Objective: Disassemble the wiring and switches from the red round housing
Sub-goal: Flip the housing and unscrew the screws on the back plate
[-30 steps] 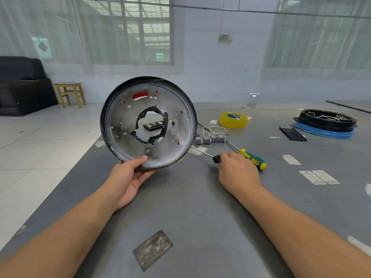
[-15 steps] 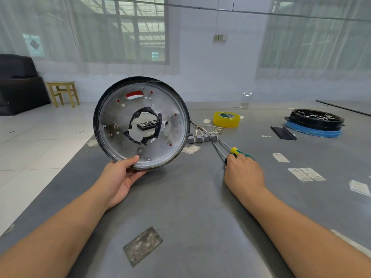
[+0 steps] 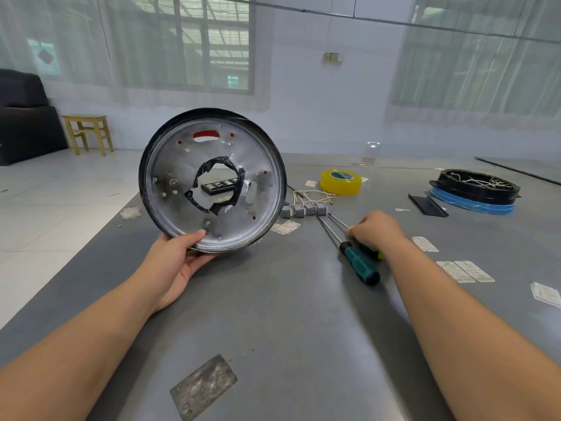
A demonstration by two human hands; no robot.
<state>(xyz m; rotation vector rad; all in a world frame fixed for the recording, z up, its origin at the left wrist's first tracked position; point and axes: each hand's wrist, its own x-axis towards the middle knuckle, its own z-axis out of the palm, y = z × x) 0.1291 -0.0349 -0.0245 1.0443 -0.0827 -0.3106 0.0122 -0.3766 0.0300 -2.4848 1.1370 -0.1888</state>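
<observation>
The left hand grips the lower rim of the round housing, holding it upright on edge at the near left of the grey table, its silvery inner face toward the camera with red showing through the slots. To the right, the right hand curls over the yellow-green screwdriver, which lies beside a teal-handled screwdriver; the grasp looks closed, though the fingers are mostly hidden from here. A string of grey switches with wiring already lies on the table just beyond the tool tips. The step in hand seems to be taking up a driver for the remaining screws: lift it clear of its neighbour, keep the housing steady against the table, and seat the tip squarely before turning.
</observation>
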